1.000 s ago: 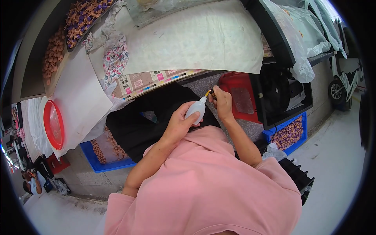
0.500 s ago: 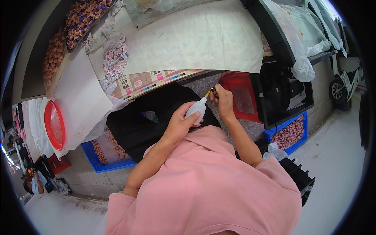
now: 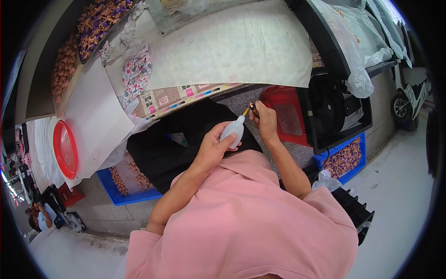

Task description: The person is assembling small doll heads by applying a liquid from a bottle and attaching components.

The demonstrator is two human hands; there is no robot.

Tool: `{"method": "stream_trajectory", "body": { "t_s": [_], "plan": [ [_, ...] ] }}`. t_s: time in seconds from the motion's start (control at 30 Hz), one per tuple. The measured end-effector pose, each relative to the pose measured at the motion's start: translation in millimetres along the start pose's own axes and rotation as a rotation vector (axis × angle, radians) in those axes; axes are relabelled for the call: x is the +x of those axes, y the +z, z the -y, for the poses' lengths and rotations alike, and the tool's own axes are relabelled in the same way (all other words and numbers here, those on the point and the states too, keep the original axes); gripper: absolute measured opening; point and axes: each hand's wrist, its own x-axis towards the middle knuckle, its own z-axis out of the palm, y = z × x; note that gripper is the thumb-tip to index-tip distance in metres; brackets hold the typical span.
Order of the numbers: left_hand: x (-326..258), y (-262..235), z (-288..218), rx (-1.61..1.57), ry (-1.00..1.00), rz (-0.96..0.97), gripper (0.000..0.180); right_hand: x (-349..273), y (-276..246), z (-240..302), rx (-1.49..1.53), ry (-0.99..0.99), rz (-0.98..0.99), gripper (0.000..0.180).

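Observation:
My left hand (image 3: pixel 217 143) is wrapped round a white squeeze bottle (image 3: pixel 232 134), held above my lap and tilted up to the right. From its cap a thin yellow nozzle (image 3: pixel 245 111) points at what my right hand (image 3: pixel 265 120) grips. That is a small dark lighter (image 3: pixel 254 109), pinched between thumb and fingers, with an orange glow at its top beside the nozzle tip. Whether nozzle and lighter touch is too small to tell.
Ahead stands a table covered by a pale sheet (image 3: pixel 227 46). A red stool (image 3: pixel 283 111) and a black crate (image 3: pixel 332 109) are to the right. Blue trays of small pieces stand low at the left (image 3: pixel 118 197) and right (image 3: pixel 344 162). A red round tray (image 3: pixel 65 149) lies left.
An orange glow now shows more plainly at the lighter's top, by the nozzle tip. Both hands keep nearly the same place and grip.

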Motion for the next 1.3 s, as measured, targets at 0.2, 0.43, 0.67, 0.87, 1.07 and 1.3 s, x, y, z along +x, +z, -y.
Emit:
{"method": "stream_trajectory", "body": {
  "t_s": [0.2,0.43,0.67,0.87,1.07,1.3],
  "plan": [
    [1.4,-0.3,-0.2,-0.014,-0.011,0.005,0.043,0.6,0.3,-3.6,-0.010,0.010,0.010,0.054],
    [2.9,-1.6,-0.1,-0.020,-0.009,0.014,0.043,0.7,2.0,-1.3,0.009,0.017,0.006,0.054],
    [7.7,2.3,2.9,-0.018,-0.002,0.017,0.043,8.4,-5.7,-11.6,-0.021,0.043,0.004,0.056],
    [7.5,3.9,2.4,-0.010,-0.011,0.004,0.043,8.1,-7.9,-13.5,0.016,0.035,-0.005,0.058],
    [7.4,4.3,1.3,0.003,-0.004,-0.007,0.044,4.9,-5.1,-7.3,0.012,0.014,0.023,0.055],
    [10.1,3.6,1.8,0.014,-0.004,0.006,0.044,4.3,-6.3,-5.2,-0.043,-0.047,0.036,0.054]
  ]
}}
